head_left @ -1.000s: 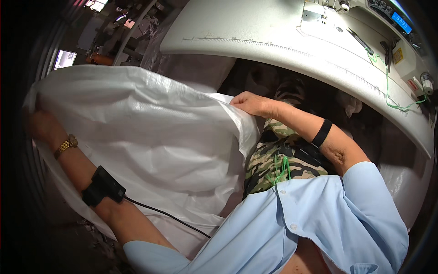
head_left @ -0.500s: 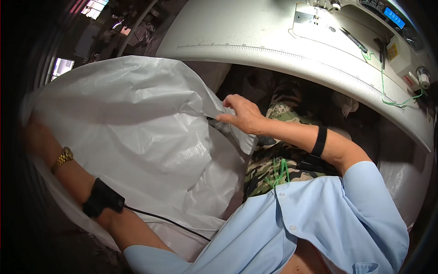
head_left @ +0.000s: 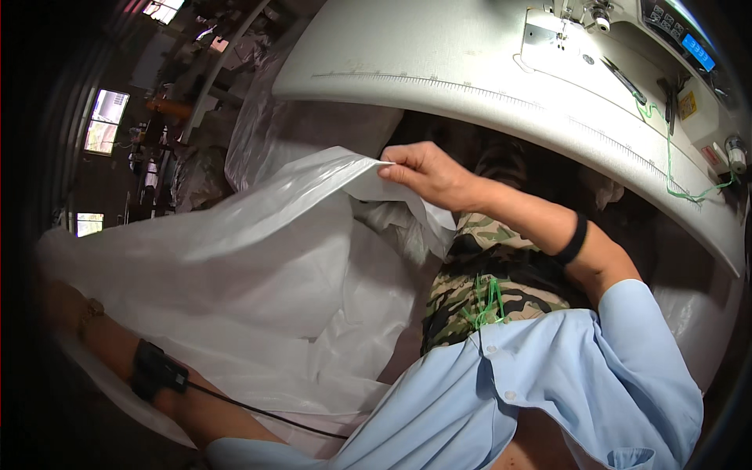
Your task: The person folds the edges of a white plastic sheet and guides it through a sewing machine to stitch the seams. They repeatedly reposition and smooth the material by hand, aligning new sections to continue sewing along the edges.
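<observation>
A large sheet of white, slightly shiny plastic-like material (head_left: 258,290) spreads over the left side and hangs in folds beside my lap. My right hand (head_left: 429,174) is closed, pinching the sheet's upper edge between thumb and fingers and holding it raised below the sewing machine table. At the far left, my left hand (head_left: 61,294) is against the sheet's outer part. Dark and blurred there, its fingers do not show clearly. A gold watch (head_left: 92,313) is on that wrist, and a black strapped device (head_left: 157,368) with a cable sits on the forearm.
The pale sewing machine table (head_left: 407,55) curves across the top, with a printed ruler along its edge. Near the needle area lie tweezers (head_left: 624,81) and green thread (head_left: 670,168). Green threads (head_left: 487,301) rest on my camouflage trousers (head_left: 462,305). Clear plastic (head_left: 254,133) hangs behind.
My right hand has closed on the sheet's edge and lifted it slightly. The sheet's top has dropped from a billowed bulge to a taut slope. My left hand has shifted lower.
</observation>
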Available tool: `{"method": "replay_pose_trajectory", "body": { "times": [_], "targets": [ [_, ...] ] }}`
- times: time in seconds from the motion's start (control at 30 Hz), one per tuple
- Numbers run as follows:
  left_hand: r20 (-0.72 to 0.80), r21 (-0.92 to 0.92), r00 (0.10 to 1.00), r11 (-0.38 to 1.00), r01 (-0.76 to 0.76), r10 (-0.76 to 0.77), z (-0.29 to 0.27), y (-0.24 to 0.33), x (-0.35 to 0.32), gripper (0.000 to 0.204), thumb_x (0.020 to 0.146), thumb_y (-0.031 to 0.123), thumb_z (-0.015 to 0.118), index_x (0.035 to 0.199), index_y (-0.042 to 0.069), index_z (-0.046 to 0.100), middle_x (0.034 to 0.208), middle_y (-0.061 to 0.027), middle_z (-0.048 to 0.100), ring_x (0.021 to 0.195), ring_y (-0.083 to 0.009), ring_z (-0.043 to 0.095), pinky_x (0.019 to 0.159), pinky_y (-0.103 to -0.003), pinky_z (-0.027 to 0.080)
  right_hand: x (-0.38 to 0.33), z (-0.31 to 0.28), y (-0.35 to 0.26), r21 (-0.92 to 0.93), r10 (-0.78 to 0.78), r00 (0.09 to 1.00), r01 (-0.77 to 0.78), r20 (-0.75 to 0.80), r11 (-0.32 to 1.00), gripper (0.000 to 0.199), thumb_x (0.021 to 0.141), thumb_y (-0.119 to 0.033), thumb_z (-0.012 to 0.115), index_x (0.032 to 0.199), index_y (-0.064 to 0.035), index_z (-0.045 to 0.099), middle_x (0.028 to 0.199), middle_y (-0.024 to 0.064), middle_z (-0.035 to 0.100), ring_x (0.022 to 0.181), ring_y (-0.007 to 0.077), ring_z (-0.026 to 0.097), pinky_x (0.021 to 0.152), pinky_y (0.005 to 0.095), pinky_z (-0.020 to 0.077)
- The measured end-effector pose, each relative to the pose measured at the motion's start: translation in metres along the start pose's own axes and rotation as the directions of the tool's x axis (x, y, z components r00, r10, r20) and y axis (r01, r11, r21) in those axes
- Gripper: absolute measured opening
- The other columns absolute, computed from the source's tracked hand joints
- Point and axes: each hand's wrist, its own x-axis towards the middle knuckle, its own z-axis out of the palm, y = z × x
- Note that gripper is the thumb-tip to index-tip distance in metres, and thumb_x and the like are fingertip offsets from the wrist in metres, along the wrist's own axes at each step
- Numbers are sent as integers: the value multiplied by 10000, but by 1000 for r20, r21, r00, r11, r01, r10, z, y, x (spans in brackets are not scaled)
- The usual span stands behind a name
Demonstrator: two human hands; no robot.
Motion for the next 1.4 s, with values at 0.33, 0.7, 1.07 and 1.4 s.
{"method": "replay_pose_trajectory", "body": {
  "times": [0.33, 0.7, 1.07, 1.4],
  "targets": [
    [650, -386, 747, 907, 168, 138, 174, 214, -96, 541, 1002, 368, 551, 1371, -26, 517, 1347, -206, 573, 1235, -281, 560, 1048, -361, 417, 33, -85, -101, -351, 485, 873, -439, 54, 827, 415, 974, -415, 608, 1074, -24, 703, 940, 48, 705, 872, 112, 635, 834, 258, 513],
    [391, -841, 354, 173, 513, 849, 134, 550, -225, 429, 779, 156, 747, 1162, 2, 632, 871, -187, 692, 797, -313, 682, 742, -388, 522, 13, -112, -71, -463, 402, 891, -454, -213, 761, 344, 965, -298, 617, 965, 31, 716, 758, 84, 674, 689, 141, 588, 680, 320, 495],
    [448, -762, 300, 184, 621, 842, 142, 518, -200, 173, 890, 154, 708, 829, -7, 701, 713, 35, 606, 687, -36, 519, 606, -217, 400, -55, -69, -33, -595, -146, 879, -177, -454, 784, 361, 909, -270, 689, 1114, 14, 600, 927, 171, 665, 772, 285, 654, 708, 368, 521],
    [476, -878, 623, 297, 375, 621, 36, 428, -120, 40, 802, -25, 650, 821, -36, 683, 777, -116, 671, 689, -152, 602, 658, -254, 454, -112, -58, -32, -610, -348, 862, 58, -369, 790, 283, 849, -27, 697, 1128, -29, 651, 1093, 162, 690, 925, 335, 679, 780, 374, 541]
  ]
}}
